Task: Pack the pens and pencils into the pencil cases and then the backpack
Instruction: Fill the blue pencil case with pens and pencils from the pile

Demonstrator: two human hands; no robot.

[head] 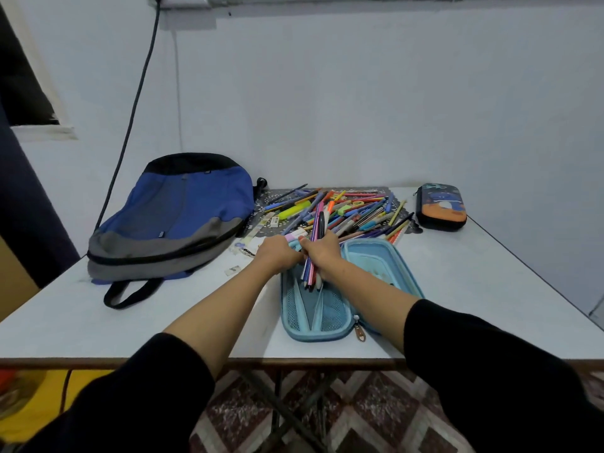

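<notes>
Backpack material: soft woven fabric, blue and grey panels with a black top band; the backpack (176,217) lay flat and sagging at the left of the counter (490,289), one black strap looped toward the near edge.
Open pencil case: the light-blue pencil case (376,263) was a rigid moulded shell with rounded corners, lying spread open near the front edge. Its left half carried a mesh pocket (330,313), and a metal zip pull (360,335) hung at the near end.
Closed pencil case: the dark pencil case (441,207) was a hard oblong shell with an orange printed front, zipped up at the far right corner.
Loose stock: the pile of pens and pencils (353,210) was a crossed heap of slim plastic and wooden barrels in many colours, lying partly on a dark lace-patterned mat (266,196) between the backpack and the dark pencil case.
Counter: smooth, pale and matt with a brown front edge, carried on crossed metal legs.
Room: plain pale wall (327,109), a black cable (139,89) running down it, and a chevron-patterned floor (376,410).
Right hand: the right hand (322,253) had its grip closed around a bundle of pens (310,274) — the lower ends pointed down into the left half of the light-blue pencil case, the upper ends stood above the fist.
Left hand: the left hand (277,255) lay just beside the bundle, fingers curled downward — whether its grip held anything could not be told.
</notes>
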